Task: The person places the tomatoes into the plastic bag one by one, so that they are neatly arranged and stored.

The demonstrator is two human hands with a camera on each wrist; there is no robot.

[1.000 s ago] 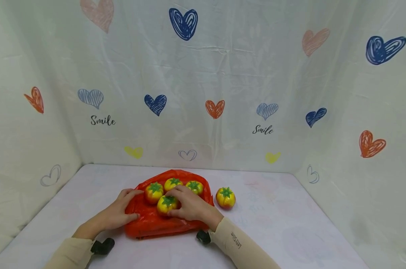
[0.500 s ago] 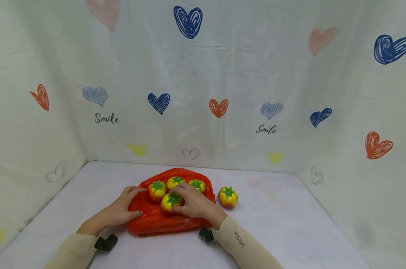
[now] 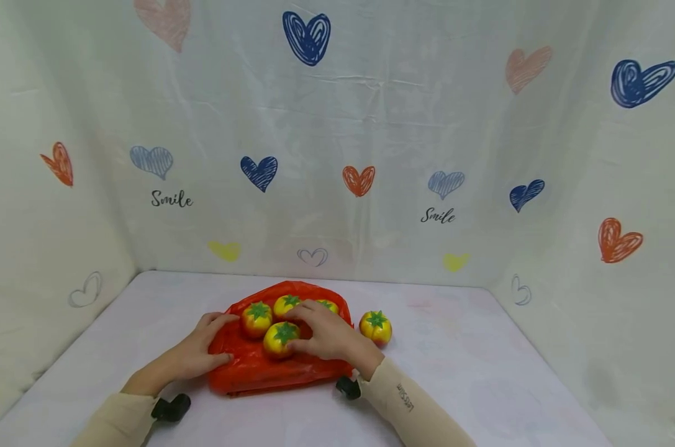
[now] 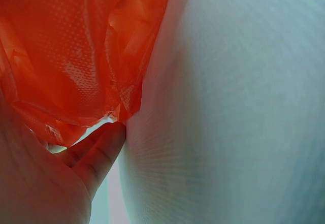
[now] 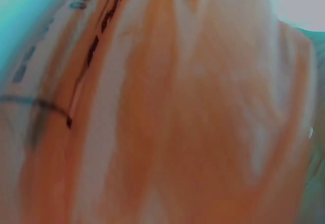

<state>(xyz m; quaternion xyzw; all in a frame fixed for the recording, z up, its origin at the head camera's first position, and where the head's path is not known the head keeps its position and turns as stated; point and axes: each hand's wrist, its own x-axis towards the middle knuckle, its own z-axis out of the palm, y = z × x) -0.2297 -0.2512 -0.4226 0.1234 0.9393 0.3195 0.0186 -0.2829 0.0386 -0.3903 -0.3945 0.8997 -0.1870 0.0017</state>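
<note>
Several yellow-and-red fruits with green star-shaped tops sit on a red plastic bag (image 3: 248,370) in the head view. My right hand (image 3: 328,335) is beside the front fruit (image 3: 277,343), its fingers spread and loosely bent, thumb near the fruit's right side. It partly covers the right-hand fruit (image 3: 330,306) on the bag. My left hand (image 3: 194,351) rests against the bag's left edge, thumb and fingers apart. In the left wrist view, its extended fingers (image 4: 104,150) touch the bag's edge. Close, blurred bag film fills most of the right wrist view.
One more fruit (image 3: 376,328) stands on the white table (image 3: 454,372), to the right of the bag. A white curtain (image 3: 398,124) printed with hearts encloses the table behind and at the sides. Black camera mounts (image 3: 171,408) are on both wrists.
My right hand has drawn slightly right, off the front fruit, which now shows more fully. The right-hand fruit on the bag is more covered. The left hand has stayed at the bag.
</note>
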